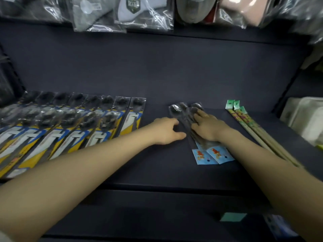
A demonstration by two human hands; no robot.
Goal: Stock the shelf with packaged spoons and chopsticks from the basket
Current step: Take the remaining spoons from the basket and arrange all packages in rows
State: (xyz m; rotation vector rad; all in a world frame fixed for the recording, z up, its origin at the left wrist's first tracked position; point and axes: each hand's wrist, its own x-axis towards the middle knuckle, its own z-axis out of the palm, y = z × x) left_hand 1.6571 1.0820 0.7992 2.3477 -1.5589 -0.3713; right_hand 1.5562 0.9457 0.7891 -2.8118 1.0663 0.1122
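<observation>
On the dark shelf [157, 81] lie a few clear packs of metal spoons [181, 110] with light blue cards at their near ends. My right hand [208, 126] lies flat on top of these packs, fingers straight. My left hand [167, 131] touches their left edge with thumb and fingertips. To the left, several spoon packs with yellow and blue cards [70, 126] sit in overlapping rows. To the right lie packaged chopsticks [251, 126] with green tabs at the far end. The basket is out of view.
Bagged goods in clear plastic [122, 13] hang over the shelf's back. A pale stack of items [304, 116] sits at the right end. A lower shelf edge [157, 193] with a teal label [233, 217] runs below.
</observation>
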